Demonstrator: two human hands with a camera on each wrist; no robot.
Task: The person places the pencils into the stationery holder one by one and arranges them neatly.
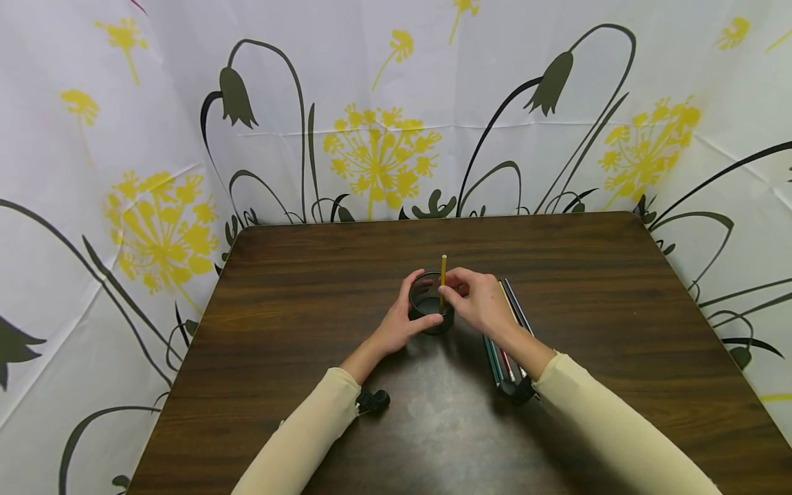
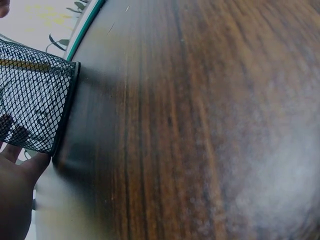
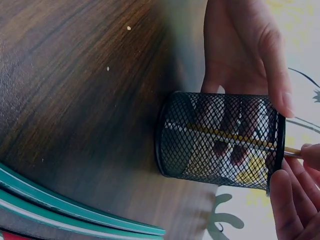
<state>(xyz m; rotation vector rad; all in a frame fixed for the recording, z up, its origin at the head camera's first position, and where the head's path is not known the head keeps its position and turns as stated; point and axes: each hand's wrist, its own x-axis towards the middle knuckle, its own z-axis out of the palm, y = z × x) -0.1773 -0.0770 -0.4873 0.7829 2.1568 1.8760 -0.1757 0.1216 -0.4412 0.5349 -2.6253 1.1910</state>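
A black wire-mesh pencil cup (image 3: 220,167) stands upright on the table. My left hand (image 1: 394,330) grips it round the side, its thumb at the near rim and its fingers at the far side. Between thumb and fingers my right hand (image 1: 481,300) pinches a yellow pencil (image 1: 443,271) above the cup's rim. Its lower part (image 3: 225,133) shows through the mesh, inside the cup and close to upright. In the left wrist view the cup (image 2: 37,100) is cut off by the frame's edge, and the left hand (image 2: 15,187) touches it near the base.
Several pencils, teal ones (image 1: 492,359) among them, lie side by side under the right forearm and are partly hidden by it. Black wrist devices sit at the left cuff (image 1: 373,401) and right cuff (image 1: 517,390). A flowered curtain (image 1: 383,89) hangs behind the brown wooden table (image 1: 297,289).
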